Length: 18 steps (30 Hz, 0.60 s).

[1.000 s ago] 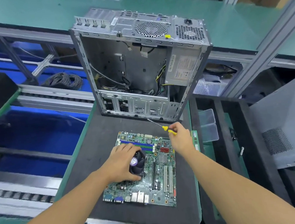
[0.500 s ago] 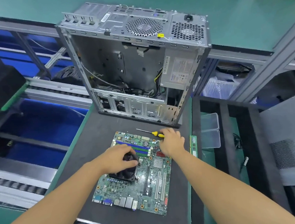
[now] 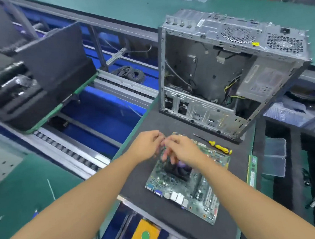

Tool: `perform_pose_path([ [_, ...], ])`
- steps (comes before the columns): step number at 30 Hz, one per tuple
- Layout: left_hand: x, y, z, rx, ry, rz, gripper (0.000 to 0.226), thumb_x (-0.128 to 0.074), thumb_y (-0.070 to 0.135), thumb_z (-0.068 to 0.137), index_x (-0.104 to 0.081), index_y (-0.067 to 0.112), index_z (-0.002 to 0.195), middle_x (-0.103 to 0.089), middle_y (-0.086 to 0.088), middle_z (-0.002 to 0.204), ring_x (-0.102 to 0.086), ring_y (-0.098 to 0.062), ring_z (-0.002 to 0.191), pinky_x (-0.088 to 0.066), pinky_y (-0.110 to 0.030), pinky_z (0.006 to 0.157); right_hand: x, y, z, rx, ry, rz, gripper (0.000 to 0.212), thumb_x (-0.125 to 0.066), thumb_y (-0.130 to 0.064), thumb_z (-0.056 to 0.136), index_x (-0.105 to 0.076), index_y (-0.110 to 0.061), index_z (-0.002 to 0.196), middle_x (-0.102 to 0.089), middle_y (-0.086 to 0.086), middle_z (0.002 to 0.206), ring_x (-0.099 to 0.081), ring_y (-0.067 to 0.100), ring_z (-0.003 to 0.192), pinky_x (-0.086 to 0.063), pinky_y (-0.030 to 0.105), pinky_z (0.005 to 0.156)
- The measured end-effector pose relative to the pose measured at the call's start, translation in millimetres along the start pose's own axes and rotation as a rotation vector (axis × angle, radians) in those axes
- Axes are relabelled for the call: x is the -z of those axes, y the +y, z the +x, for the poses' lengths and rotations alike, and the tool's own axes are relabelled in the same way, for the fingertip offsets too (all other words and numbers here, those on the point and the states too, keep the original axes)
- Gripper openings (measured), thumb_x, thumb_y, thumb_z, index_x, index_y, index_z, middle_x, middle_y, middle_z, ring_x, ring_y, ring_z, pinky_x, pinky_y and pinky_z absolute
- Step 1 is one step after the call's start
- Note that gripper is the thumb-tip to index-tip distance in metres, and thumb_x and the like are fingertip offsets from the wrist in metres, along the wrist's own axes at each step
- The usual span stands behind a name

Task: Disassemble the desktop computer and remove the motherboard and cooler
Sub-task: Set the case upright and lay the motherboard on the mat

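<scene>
We look through 1 wide-angle camera worn on the head, facing forward and steeply down. It sits near the motherboard [image 3: 177, 186], at lower centre of the frame. The open computer case [image 3: 206, 73] stands farther off, at upper right.

Our green motherboard [image 3: 187, 191] lies flat on the dark worktop [image 3: 172, 123], its ports toward us, with the black cooler [image 3: 178, 170] mounted on it and partly hidden. Behind it the gray metal computer case [image 3: 211, 30] stands upright, side open, loose cables inside.
</scene>
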State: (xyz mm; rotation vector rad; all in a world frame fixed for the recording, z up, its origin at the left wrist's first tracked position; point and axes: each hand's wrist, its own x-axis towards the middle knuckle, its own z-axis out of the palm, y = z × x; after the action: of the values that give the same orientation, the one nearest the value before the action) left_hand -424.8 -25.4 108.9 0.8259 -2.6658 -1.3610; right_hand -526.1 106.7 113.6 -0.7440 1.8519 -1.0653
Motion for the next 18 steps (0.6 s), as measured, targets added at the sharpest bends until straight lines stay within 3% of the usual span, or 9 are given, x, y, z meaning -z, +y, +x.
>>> perform_pose_path([
  [4, 46.6, -43.6, -48.1, 0.119, 0.103, -0.151, 0.024, -0.050, 0.009, 0.096, -0.069, 0.019, 0.106, -0.073, 0.003, 0.088, -0.064, -0.009, 0.074, -0.051, -0.024, 0.072, -77.1, -31.0, 14.3, -0.097, -0.083, 0.292, 0.018, -0.049, -0.022, 0.101, -0.062, -0.011, 0.094, -0.072, 0.010, 0.077, -0.055, 0.016, 0.051, -0.038, 0.022, 0.042],
  [6, 68.5, -76.3, -83.8, 0.209, 0.154, -0.309, 0.029, -0.049, -0.002, 0.092, -0.070, 0.011, 0.107, -0.071, 0.003, 0.090, -0.065, -0.006, 0.075, -0.053, -0.024, 0.075, -122.3, -38.8, 17.9, -0.152, -0.122, 0.286, 0.013, -0.054, -0.019, 0.098, -0.063, -0.009, 0.097, -0.069, 0.009, 0.079, -0.055, 0.017, 0.053, -0.038, 0.023, 0.045],
  [8, 85.6, -116.7, -124.6, 0.309, 0.210, -0.350, 0.031, -0.046, -0.003, 0.091, -0.072, 0.010, 0.103, -0.069, 0.004, 0.080, -0.064, -0.005, 0.067, -0.052, -0.022, 0.070, -171.7, -41.9, 18.5, -0.165, -0.213, 0.128, 0.013, -0.055, -0.017, 0.097, -0.063, -0.009, 0.103, -0.070, 0.006, 0.080, -0.056, 0.018, 0.058, -0.040, 0.025, 0.049],
  [11, 98.3, -175.1, -184.6, 0.494, 0.185, -0.279, 0.028, -0.045, 0.009, 0.092, -0.069, 0.022, 0.100, -0.072, 0.002, 0.074, -0.066, -0.014, 0.070, -0.050, -0.022, 0.067, -241.9, -40.5, 13.2, -0.101, -0.351, -0.209, 0.016, -0.049, -0.009, 0.093, -0.061, -0.014, 0.102, -0.071, 0.001, 0.079, -0.057, 0.016, 0.060, -0.042, 0.030, 0.056],
  [14, 104.5, -223.3, -228.5, 0.657, 0.168, -0.161, 0.031, -0.049, 0.012, 0.088, -0.066, 0.025, 0.110, -0.076, -0.002, 0.095, -0.068, -0.021, 0.095, -0.043, -0.022, 0.069, -300.5, -33.6, 10.1, -0.005, -0.508, -0.501, 0.019, -0.047, -0.008, 0.093, -0.060, -0.019, 0.101, -0.071, 0.004, 0.091, -0.058, 0.018, 0.071, -0.049, 0.033, 0.068],
  [18, 104.4, -256.6, -260.3, 0.829, 0.272, -0.062, 0.031, -0.050, 0.016, 0.090, -0.066, 0.018, 0.117, -0.066, -0.007, 0.125, -0.060, -0.026, 0.117, -0.046, -0.028, 0.093, -362.3, -21.3, 1.4, 0.216, -0.632, -0.888, 0.030, -0.048, -0.005, 0.094, -0.059, -0.013, 0.121, -0.064, 0.012, 0.120, -0.060, 0.025, 0.103, -0.048, 0.035, 0.089],
])
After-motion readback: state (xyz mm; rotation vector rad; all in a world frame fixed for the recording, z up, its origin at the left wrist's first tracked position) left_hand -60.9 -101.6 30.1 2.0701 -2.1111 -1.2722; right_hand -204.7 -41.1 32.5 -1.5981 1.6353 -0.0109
